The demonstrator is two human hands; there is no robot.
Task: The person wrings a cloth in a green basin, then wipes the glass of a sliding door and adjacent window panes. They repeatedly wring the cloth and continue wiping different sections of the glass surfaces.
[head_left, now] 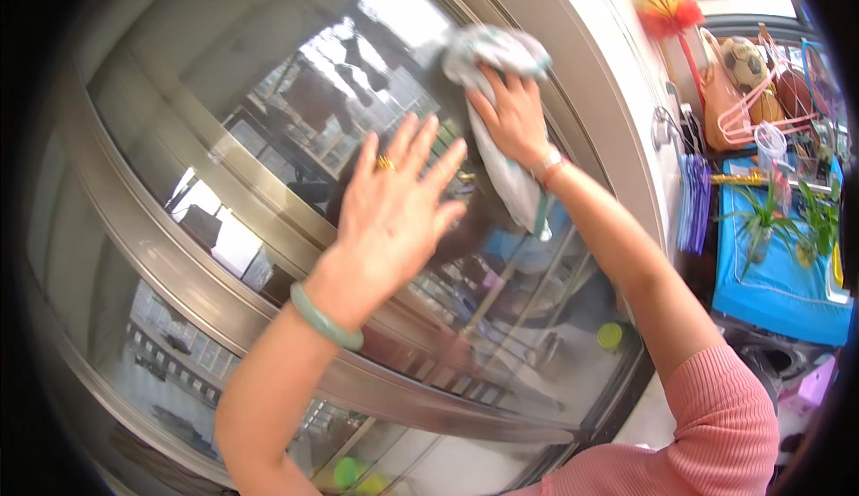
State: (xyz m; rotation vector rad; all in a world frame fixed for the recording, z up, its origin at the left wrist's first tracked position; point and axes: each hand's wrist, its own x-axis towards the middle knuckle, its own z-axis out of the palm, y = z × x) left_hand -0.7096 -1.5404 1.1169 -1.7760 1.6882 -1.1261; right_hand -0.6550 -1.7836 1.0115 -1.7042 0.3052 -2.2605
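Observation:
My right hand (512,120) presses a white cloth (501,169) with coloured patches against the upper right of a glass pane (537,326), close to the metal frame. Part of the cloth is bunched above the fingers, and a long end hangs down beside the wrist. To the left, my left hand (394,196) is raised in front of the same glass with its fingers spread and nothing in it. Whether its palm touches the glass I cannot tell. A gold ring (385,163) and a pale green bangle (325,317) are on the left hand and wrist.
Metal frame bars (268,313) cross the glass, which mirrors windows and furniture. At the right stand a blue-covered surface (778,290) with potted plants (761,223), pink hangers (761,125), a football (743,62) and purple hanging strips (693,203). A handle (662,127) juts from the white frame.

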